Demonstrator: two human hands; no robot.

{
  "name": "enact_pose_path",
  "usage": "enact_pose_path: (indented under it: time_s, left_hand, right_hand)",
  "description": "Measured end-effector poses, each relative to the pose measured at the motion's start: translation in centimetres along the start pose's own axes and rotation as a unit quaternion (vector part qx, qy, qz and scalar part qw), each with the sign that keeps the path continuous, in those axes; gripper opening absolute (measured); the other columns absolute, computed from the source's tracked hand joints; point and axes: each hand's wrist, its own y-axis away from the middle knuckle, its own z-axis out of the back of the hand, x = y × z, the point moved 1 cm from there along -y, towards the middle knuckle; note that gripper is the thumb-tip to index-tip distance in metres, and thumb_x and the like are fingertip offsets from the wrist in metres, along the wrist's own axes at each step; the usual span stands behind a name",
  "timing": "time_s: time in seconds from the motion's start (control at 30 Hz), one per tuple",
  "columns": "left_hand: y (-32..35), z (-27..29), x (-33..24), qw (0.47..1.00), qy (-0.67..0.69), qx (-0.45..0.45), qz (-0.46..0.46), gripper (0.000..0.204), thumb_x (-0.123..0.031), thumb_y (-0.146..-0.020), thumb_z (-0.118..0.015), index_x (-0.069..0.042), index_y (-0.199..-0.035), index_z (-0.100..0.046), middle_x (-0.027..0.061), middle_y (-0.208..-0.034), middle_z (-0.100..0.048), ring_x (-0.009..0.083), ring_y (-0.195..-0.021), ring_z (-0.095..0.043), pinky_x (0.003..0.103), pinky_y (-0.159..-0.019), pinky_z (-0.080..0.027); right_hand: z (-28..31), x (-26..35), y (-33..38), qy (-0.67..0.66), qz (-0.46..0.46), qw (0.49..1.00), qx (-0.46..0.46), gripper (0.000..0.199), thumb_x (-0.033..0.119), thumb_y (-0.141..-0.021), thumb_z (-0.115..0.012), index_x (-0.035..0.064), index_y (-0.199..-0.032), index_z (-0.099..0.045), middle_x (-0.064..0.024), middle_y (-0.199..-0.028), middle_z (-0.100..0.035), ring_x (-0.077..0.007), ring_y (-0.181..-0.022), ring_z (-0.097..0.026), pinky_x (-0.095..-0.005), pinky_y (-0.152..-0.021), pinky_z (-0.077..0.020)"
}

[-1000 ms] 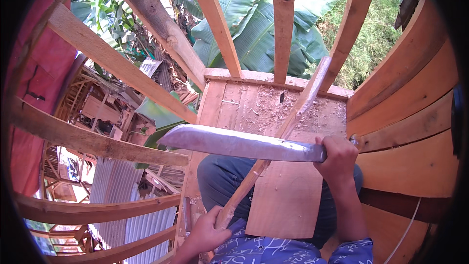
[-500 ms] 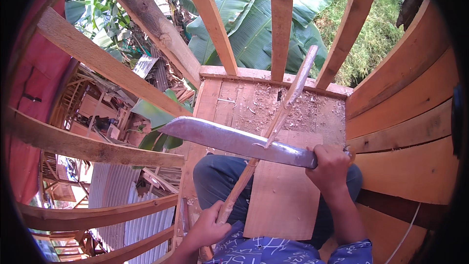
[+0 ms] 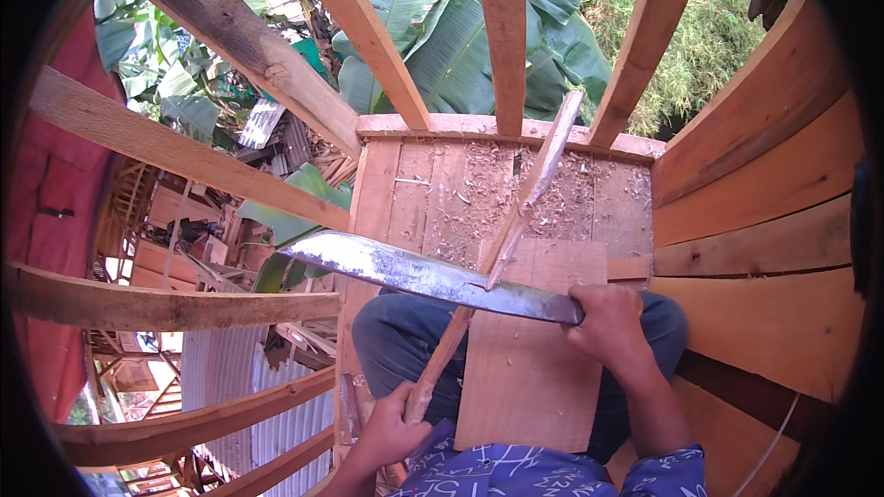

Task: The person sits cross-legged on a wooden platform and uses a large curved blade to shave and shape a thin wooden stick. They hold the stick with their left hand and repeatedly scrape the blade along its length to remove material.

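My right hand [image 3: 605,324] is wrapped round the handle of a machete [image 3: 414,274], whose long broad blade points to the left. The blade lies across a thin wooden stick [image 3: 523,212], its edge against the wood where a sliver lifts. My left hand [image 3: 394,423] grips the near end of the stick, low by my lap. The stick slants up and away to the right, with its far end over the railing's bottom rail. Beneath stick and blade a flat wooden board [image 3: 529,377] lies across my lap, between my bent knees.
Wood shavings [image 3: 552,189] litter the plank floor [image 3: 373,184] ahead. Wooden slats [image 3: 502,46] rise around the front and left, and planks [image 3: 746,230] wall the right. Beyond the slats are banana leaves [image 3: 451,55], corrugated sheets [image 3: 276,405] and a red cloth [image 3: 60,221].
The machete blade has tilted and its face now catches more light. Blade, right hand and stick sit slightly farther left in view, which has itself shifted a little. Both grips are unchanged.
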Motion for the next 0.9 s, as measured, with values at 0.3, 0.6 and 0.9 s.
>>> enact_pose_path:
  time_s: [0.3,0.6,0.9]
  left_hand:
    - [-0.9,-0.9,-1.6,0.999,-0.019,-0.024,-0.026,0.025,-0.004,-0.062,-0.058,-0.002,-0.086,-0.049,-0.0016,-0.068,-0.043,0.0077,-0.064,-0.041,0.025,-0.058,-0.034]
    - [-1.2,-0.8,-2.4,0.997,-0.017,0.011,-0.071,0.026,-0.002,-0.061,-0.056,-0.005,-0.085,-0.047,-0.0024,-0.069,-0.043,0.0067,-0.064,-0.039,0.023,-0.057,-0.032]
    - [-0.1,-1.2,-3.8,0.996,0.068,0.046,-0.03,0.028,-0.002,-0.062,-0.057,-0.006,-0.087,-0.047,-0.0022,-0.072,-0.043,0.0065,-0.066,-0.04,0.023,-0.058,-0.033]
  right_hand:
    - [0.0,-0.3,0.2,-0.156,-0.045,0.983,0.081,0.02,0.02,-0.073,-0.069,0.0014,-0.07,-0.064,-0.0193,-0.062,-0.058,-0.0348,-0.058,-0.059,-0.0388,-0.055,-0.0443]
    - [2.7,-1.0,-0.7,-0.276,-0.008,0.927,0.255,0.022,0.02,-0.076,-0.067,0.0,-0.068,-0.062,-0.0164,-0.058,-0.055,-0.0286,-0.054,-0.054,-0.038,-0.052,-0.0419]
    - [3.1,1.1,1.6,-0.037,0.074,0.989,-0.124,0.014,0.016,-0.065,-0.068,0.0069,-0.068,-0.059,-0.0107,-0.061,-0.058,-0.032,-0.058,-0.059,-0.041,-0.052,-0.0425]
